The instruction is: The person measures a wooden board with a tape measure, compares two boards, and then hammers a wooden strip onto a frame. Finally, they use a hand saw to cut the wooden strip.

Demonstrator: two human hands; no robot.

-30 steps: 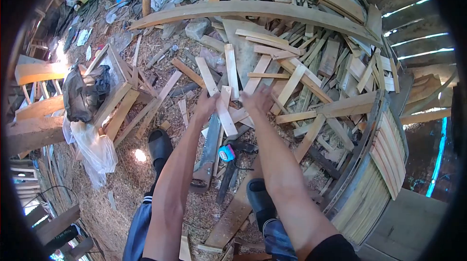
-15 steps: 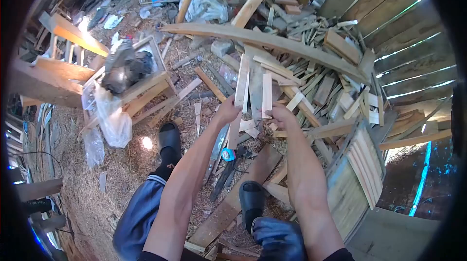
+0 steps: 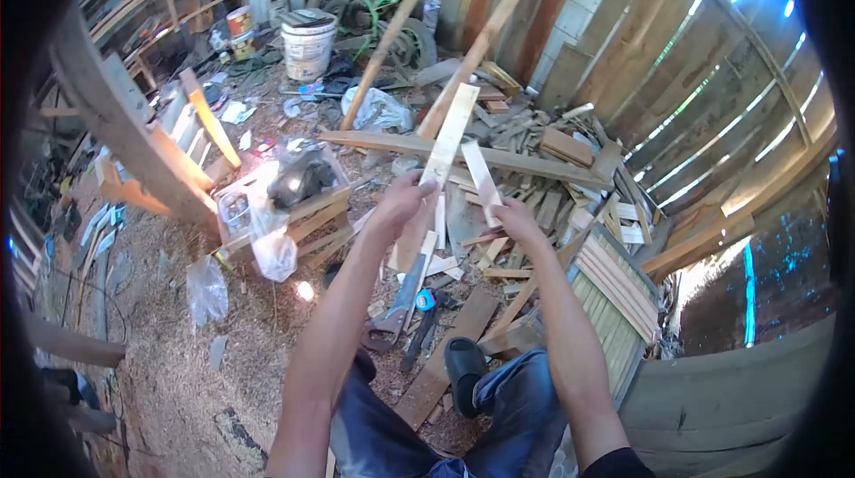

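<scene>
both hands are raised in front of the person, above the littered floor (image 3: 178,371), and each holds 1 piece of wood. the left hand (image 3: 401,202) is closed around the lower end of the long slat (image 3: 451,135), fingers wrapped and thumb across, so the pale board stands nearly upright and leans a little to the right. the right hand (image 3: 515,218) pinches the lower end of the short slat (image 3: 482,174), which tilts up and to the left. the 2 pieces stand close side by side, their lower ends converging; whether they touch i cannot tell. gripping at the bottom leaves nearly the whole length of each board free and in plain view, seemingly so they can be judged against each other.

below the hands, on the sawdust between the person's knees and the scrap pile (image 3: 570,153), lie a handsaw (image 3: 396,309) and, just beside it, a blue tape measure (image 3: 426,300), both within easy reach. a sandal (image 3: 463,369) rests on a plank by the right leg. a slatted panel (image 3: 614,287) leans at the floor's right edge, a crate (image 3: 307,211) holding bags sits to the left, and a white bucket (image 3: 307,44) stands near the far wall.
</scene>
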